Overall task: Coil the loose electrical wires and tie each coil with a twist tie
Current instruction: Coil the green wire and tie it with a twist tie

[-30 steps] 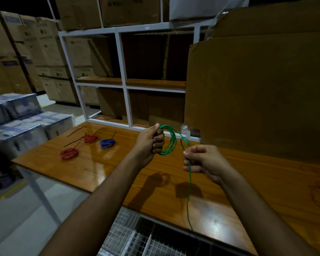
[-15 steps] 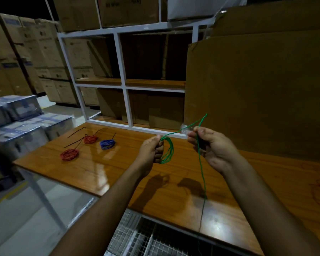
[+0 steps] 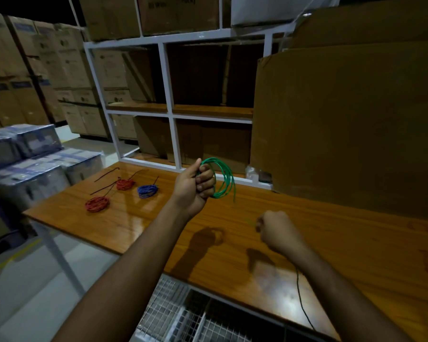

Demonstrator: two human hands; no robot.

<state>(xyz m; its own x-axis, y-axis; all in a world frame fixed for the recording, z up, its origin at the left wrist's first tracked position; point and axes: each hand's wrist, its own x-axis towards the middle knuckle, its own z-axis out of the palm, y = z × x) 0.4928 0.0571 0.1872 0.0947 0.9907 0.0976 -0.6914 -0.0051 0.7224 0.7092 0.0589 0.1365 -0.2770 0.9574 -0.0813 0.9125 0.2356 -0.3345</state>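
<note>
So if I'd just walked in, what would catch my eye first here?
Probably the bright green coil, held up over the wooden table in the left hand. The right hand is a closed fist lower down, with a strand of the wire trailing from it off the table's near edge. Next, three finished coils at the table's far left: two red coils and a blue coil.

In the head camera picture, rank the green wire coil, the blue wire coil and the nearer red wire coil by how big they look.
1. Green wire coil, though it is nearest the camera.
2. Nearer red wire coil.
3. Blue wire coil, close to the red one, so that order is unsure.
</note>
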